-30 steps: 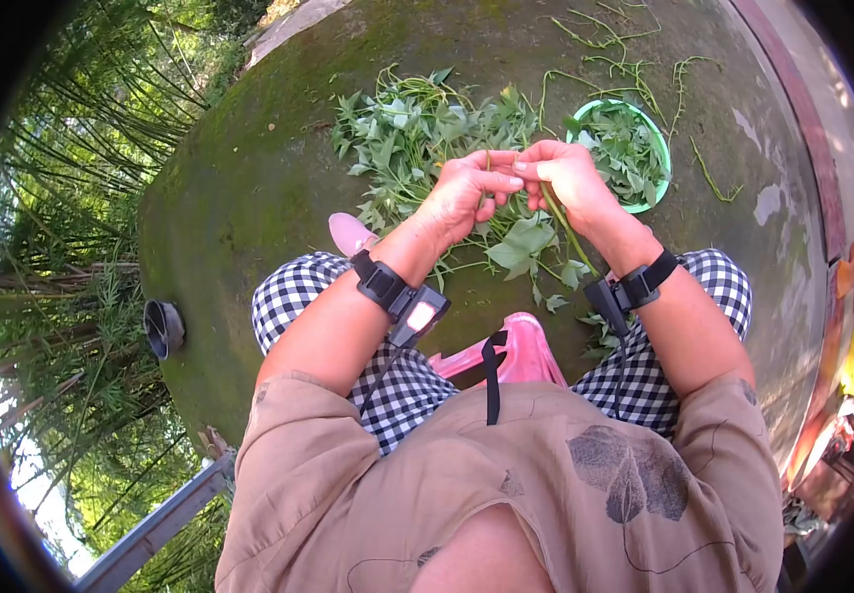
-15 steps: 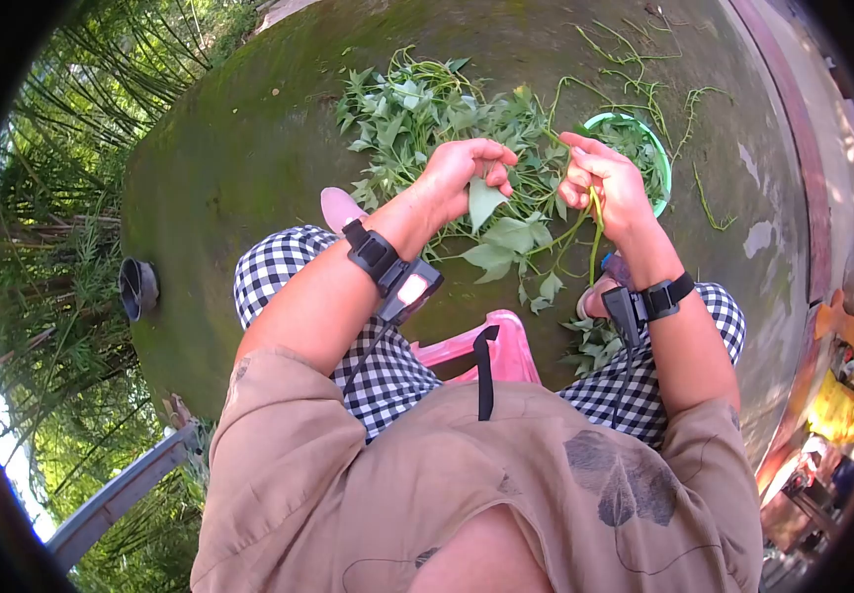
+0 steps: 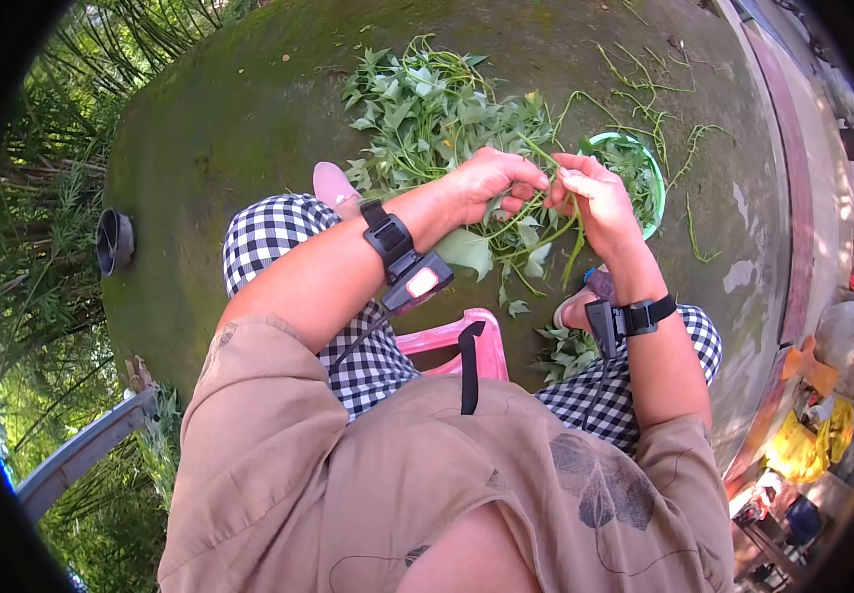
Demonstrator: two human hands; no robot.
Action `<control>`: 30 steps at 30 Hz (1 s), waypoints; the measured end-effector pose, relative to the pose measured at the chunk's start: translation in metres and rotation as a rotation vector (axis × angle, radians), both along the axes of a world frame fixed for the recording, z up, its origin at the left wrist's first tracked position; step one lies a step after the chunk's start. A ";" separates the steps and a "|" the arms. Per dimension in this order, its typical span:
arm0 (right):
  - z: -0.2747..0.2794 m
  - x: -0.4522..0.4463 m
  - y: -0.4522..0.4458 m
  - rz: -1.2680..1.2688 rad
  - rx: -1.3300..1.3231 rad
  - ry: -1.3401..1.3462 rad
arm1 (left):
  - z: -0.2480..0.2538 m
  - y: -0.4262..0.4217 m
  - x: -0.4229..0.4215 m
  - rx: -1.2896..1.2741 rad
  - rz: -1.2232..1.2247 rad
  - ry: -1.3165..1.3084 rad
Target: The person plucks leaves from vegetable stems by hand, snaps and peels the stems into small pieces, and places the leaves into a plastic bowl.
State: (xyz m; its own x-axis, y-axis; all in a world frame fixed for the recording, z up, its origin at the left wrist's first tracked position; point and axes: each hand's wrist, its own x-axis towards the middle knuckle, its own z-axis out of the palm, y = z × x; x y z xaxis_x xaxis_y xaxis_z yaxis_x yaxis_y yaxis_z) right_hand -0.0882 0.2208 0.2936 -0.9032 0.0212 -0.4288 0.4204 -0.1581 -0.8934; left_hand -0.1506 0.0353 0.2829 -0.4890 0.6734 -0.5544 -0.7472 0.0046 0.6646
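My left hand [image 3: 494,186] is closed, its thumb and fingertips pinched near the green stem that my right hand holds. Below its fingers hangs a broad green leaf [image 3: 467,251], apparently held in the curled fingers. My right hand [image 3: 597,203] grips leafy green stems [image 3: 575,242], whose lower ends hang beneath the palm. The two sets of fingertips almost meet. Just beyond lies a heap of leafy green vines [image 3: 422,109] on the ground. A round basin with a pale green rim [image 3: 660,188], holding leaves, stands right behind my right hand.
Bare stems [image 3: 649,109] lie scattered on the mossy concrete [image 3: 219,138] at the upper right. More leaves [image 3: 570,354] are beside my right foot. A pink plastic stool [image 3: 486,346] is between my legs. A dark pot [image 3: 115,242] sits at the left edge, near dense greenery.
My hands have come together; the left moved right toward the stem and pinches by it. The right hand shifted slightly downward, still gripping the stems. The view has shifted slightly.
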 end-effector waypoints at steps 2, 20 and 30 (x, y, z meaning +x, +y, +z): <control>0.000 0.001 -0.002 0.026 0.132 -0.008 | -0.010 -0.001 -0.002 0.010 0.039 -0.058; 0.013 0.013 -0.016 0.425 1.233 0.243 | -0.010 -0.001 0.006 -0.169 0.027 0.215; 0.011 0.017 -0.027 0.420 1.258 0.223 | -0.015 0.005 0.019 -0.334 0.054 0.536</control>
State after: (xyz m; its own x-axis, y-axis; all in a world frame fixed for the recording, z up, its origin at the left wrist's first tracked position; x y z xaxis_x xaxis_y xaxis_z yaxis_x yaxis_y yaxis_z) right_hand -0.0713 0.1940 0.3050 -0.9859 -0.0044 -0.1670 0.0622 0.9182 -0.3912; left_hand -0.1311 0.0404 0.2677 -0.7857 0.4728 -0.3990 -0.3158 0.2481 0.9158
